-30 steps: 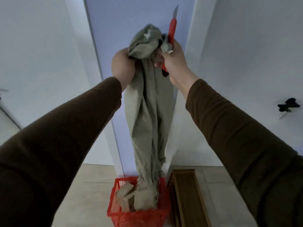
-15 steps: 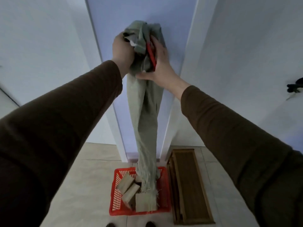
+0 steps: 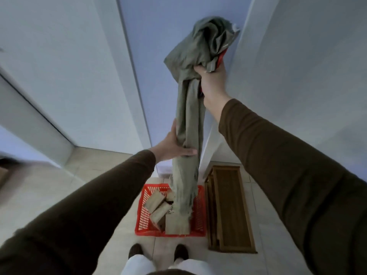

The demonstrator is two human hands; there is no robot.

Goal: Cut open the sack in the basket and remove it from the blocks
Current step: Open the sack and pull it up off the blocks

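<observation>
A grey-green sack (image 3: 190, 120) hangs as a long twisted strip, its frayed lower end trailing into the red basket (image 3: 201, 211) on the floor. My right hand (image 3: 212, 82) holds the bunched top of the sack high up, together with a red-handled cutter (image 3: 221, 58) that is mostly hidden by cloth. My left hand (image 3: 173, 145) grips the sack around its middle, well above the basket. Several wooden blocks (image 3: 156, 201) lie bare in the basket.
A wooden crate-like frame (image 3: 228, 207) lies on the tiled floor right of the basket. My feet (image 3: 158, 253) stand just in front of the basket. A blue door and pale walls rise close behind.
My left hand has let go of the sack's top and slid down to grip its middle. My right hand has lifted the bunched top higher and to the right.
</observation>
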